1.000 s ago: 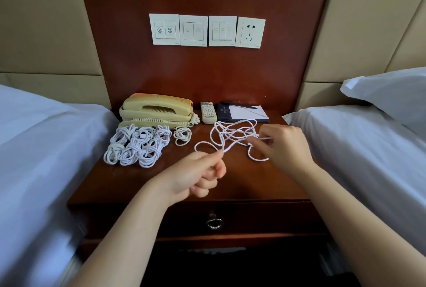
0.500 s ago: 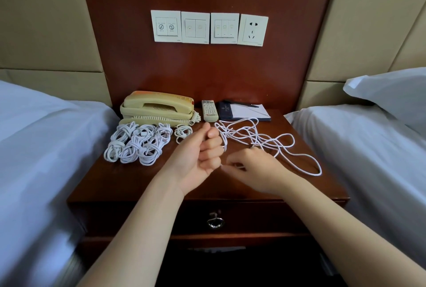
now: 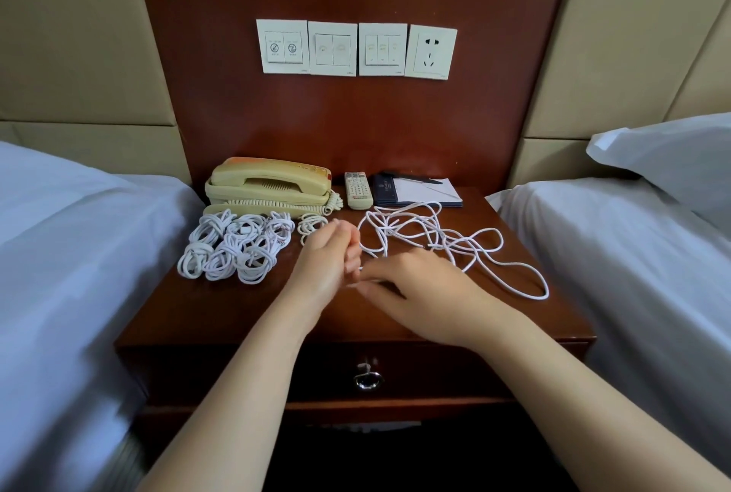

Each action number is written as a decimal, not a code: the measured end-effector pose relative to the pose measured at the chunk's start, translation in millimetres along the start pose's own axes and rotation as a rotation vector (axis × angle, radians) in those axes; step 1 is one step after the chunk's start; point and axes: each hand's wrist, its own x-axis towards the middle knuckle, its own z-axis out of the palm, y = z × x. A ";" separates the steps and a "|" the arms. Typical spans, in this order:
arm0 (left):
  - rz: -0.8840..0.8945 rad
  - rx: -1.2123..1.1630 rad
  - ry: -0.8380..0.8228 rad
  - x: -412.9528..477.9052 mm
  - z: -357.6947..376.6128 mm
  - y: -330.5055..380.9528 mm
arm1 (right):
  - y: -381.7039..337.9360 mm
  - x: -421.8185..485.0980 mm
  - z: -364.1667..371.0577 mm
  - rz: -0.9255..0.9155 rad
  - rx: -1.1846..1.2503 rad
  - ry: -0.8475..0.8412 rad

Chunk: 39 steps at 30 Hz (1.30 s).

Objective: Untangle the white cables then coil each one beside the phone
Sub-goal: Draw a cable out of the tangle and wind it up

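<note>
Loose cable lies tangled on the worktop, spreading beyond and right of the right fingers. One strand runs back to both hands. Left hand: fingers curled round the strand, judged an anchor for winding. Right hand: fingertips pinch the same strand just beside the left fingers, judged to feed it in. Finished coils sit left of the left fingers, close against the phone, as the task requires. Remote lies beyond the fingers.
</note>
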 end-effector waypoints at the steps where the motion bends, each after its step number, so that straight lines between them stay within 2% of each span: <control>1: -0.010 0.062 -0.067 -3.2 2.1 1.0 | 2.0 1.4 -1.1 0.003 -0.024 0.061; 3: -0.031 0.102 -0.189 -9.2 7.1 2.5 | 7.3 4.2 -2.6 0.016 -0.101 0.208; 5: -0.101 -0.030 -0.281 -11.9 8.6 4.5 | 11.8 6.3 -2.9 0.019 -0.148 0.348; 7: -0.194 -0.172 -0.361 -11.7 5.8 7.8 | 13.3 8.2 -2.8 0.014 -0.143 0.416; 10: -0.281 -0.215 -0.409 -10.5 0.6 9.8 | 17.1 11.7 -5.2 0.006 -0.052 0.448; 22: -0.367 -0.376 -0.577 -14.8 4.6 14.0 | 38.3 28.8 11.9 0.123 0.427 0.417; 26: -0.283 -0.649 -0.459 -15.0 9.0 15.8 | 39.7 34.9 28.1 0.199 0.489 0.353; 29: -0.200 -0.812 -0.269 -9.5 3.3 17.0 | 43.5 34.4 39.9 0.246 0.350 0.167; 33: -0.139 -0.840 -0.102 -1.1 -13.0 17.2 | 39.0 34.0 44.2 0.237 0.259 0.032; 39: -0.126 -0.734 0.148 10.9 -27.0 9.7 | 16.1 34.7 39.3 0.017 0.053 -0.098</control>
